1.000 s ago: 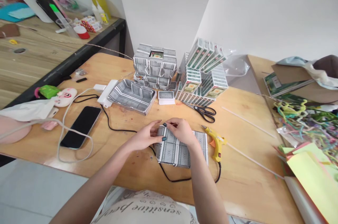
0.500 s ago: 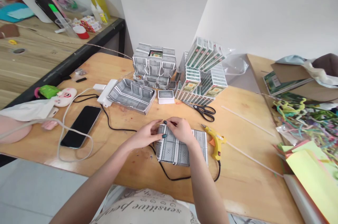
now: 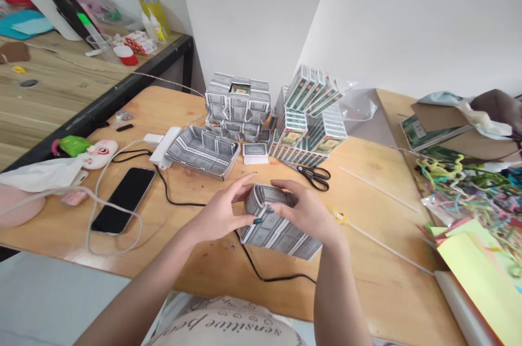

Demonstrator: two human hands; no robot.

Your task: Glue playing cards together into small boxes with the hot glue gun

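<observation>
Box (image 3: 273,234) partly behind right hand (image 3: 308,212); glue gun (image 3: 339,216) (mostly) too.

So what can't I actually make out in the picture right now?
All in the head view:
Card-covered piece: its far side, hidden by its own front and the right hand.
Yellow tool: only a patch shows; the right hand and wrist hide the rest.
Left hand: some fingertips, behind the piece.
Pink rounded thing: cut off by the left edge.
Green-and-white boxes: fine print, too small to read.
</observation>
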